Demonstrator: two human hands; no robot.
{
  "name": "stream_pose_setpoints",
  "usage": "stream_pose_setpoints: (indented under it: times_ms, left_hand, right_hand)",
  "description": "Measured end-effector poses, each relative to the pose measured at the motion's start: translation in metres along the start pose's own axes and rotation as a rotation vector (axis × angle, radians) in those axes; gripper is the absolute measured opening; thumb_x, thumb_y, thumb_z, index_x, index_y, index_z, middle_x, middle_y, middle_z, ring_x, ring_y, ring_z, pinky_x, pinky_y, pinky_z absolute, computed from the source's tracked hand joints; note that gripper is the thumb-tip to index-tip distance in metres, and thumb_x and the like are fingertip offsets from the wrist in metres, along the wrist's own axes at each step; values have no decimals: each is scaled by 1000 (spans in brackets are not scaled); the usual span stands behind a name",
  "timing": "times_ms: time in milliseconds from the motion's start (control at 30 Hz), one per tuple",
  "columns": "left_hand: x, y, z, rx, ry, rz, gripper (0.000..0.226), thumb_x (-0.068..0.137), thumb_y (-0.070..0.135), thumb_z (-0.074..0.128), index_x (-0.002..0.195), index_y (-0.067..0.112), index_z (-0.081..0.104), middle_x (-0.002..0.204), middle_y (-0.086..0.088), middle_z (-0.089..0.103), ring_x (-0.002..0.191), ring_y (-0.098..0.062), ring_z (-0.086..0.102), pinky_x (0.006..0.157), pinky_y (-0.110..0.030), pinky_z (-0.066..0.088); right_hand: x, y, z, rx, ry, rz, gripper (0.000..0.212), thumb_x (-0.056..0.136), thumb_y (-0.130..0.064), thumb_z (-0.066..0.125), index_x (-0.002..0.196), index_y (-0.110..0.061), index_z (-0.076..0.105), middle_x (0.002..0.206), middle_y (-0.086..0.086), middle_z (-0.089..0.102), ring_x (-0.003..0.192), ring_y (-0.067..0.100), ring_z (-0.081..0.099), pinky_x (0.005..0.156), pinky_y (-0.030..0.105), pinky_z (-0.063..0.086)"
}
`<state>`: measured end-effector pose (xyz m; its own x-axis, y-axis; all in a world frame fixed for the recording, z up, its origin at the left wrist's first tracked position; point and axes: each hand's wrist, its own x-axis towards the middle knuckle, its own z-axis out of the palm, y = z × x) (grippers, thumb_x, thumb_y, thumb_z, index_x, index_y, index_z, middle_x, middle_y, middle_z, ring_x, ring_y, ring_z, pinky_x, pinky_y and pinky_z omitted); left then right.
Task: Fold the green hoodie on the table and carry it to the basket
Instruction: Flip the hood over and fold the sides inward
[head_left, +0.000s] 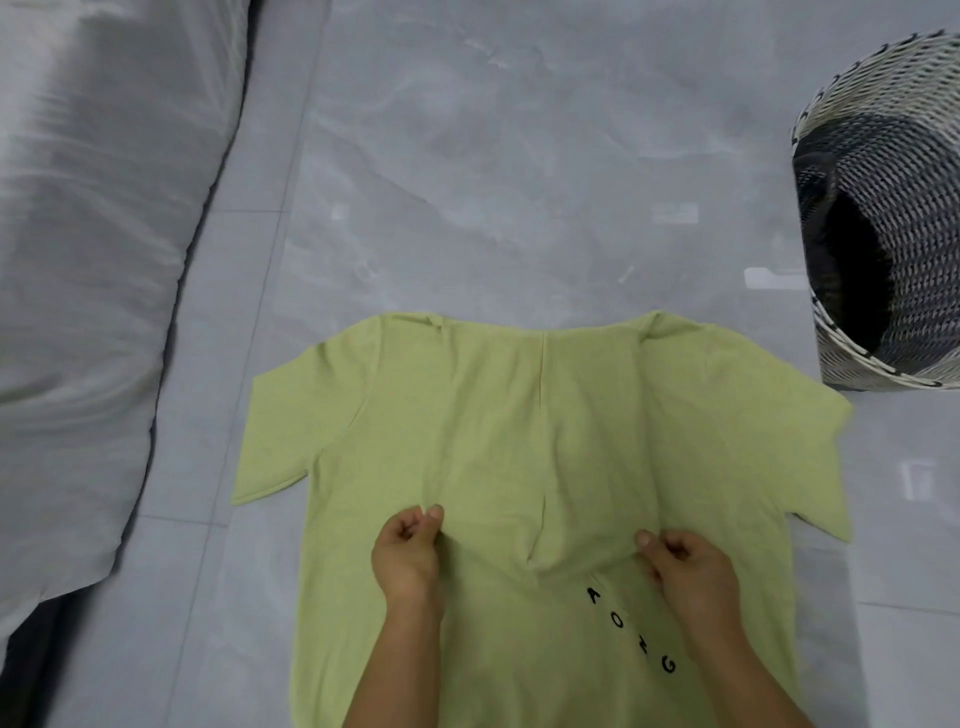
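A light green short-sleeved hoodie (540, 426) lies flat on the grey marble-patterned surface, sleeves spread left and right. Its hood is laid down over the body, the tip pointing toward me. Black letters run diagonally below the hood. My left hand (408, 553) pinches the hood's left edge between thumb and fingers. My right hand (685, 569) pinches the hood's right edge the same way. A black and white woven basket (852, 358) stands at the far right, beyond the right sleeve, its opening facing me.
A large grey cushion or bedding (98, 234) fills the left side, close to the left sleeve. Grey tiled surface (493, 182) stretches beyond the hoodie toward the back.
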<state>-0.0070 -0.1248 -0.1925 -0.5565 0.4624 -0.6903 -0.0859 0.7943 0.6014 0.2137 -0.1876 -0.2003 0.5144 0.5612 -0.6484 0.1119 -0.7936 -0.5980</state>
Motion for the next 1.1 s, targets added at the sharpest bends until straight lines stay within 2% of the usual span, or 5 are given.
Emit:
stream_pose_setpoints:
  times_ms: [167, 500, 667, 867, 1100]
  left_hand:
    - [-9, -1, -8, -69, -113, -126, 15, 82, 11, 68, 70, 13, 58, 57, -1, 51, 33, -4, 38, 33, -14, 31]
    - [-10, -10, -12, -202, -284, -286, 29, 81, -2, 63, 65, 15, 45, 42, 4, 41, 29, -3, 33, 28, -13, 22]
    - [-32, -7, -9, 256, -101, 439, 23, 76, 7, 70, 84, 18, 52, 79, 4, 53, 68, -14, 51, 62, -21, 42]
    - [-31, -32, -12, 905, -395, 1210, 35, 71, 40, 53, 103, 27, 51, 99, 10, 49, 92, -6, 44, 82, -15, 34]
    - [-15, -24, 2, 1050, -427, 1628, 10, 77, 21, 48, 87, 21, 50, 80, 3, 60, 80, -14, 41, 76, -24, 30]
  right_hand:
    - [-3, 1, -1, 36, -79, 37, 20, 85, -20, 62, 66, -14, 61, 51, 3, 59, 45, 15, 50, 58, 31, 42]
    - [-12, -2, 2, 123, -200, 167, 28, 85, -8, 61, 57, -4, 58, 37, -2, 57, 30, 5, 46, 36, 16, 36]
    - [-19, -17, -4, -90, -38, -63, 14, 83, -17, 65, 78, -12, 53, 67, 0, 59, 57, 14, 53, 54, 27, 39]
    - [-27, -10, 17, -516, -199, -896, 36, 69, -34, 61, 103, -29, 49, 102, -8, 44, 91, 2, 42, 85, 14, 35]
    - [-9, -4, 29, -721, -143, -1219, 3, 75, -27, 59, 74, -25, 57, 73, -4, 58, 70, 18, 56, 69, 29, 35]
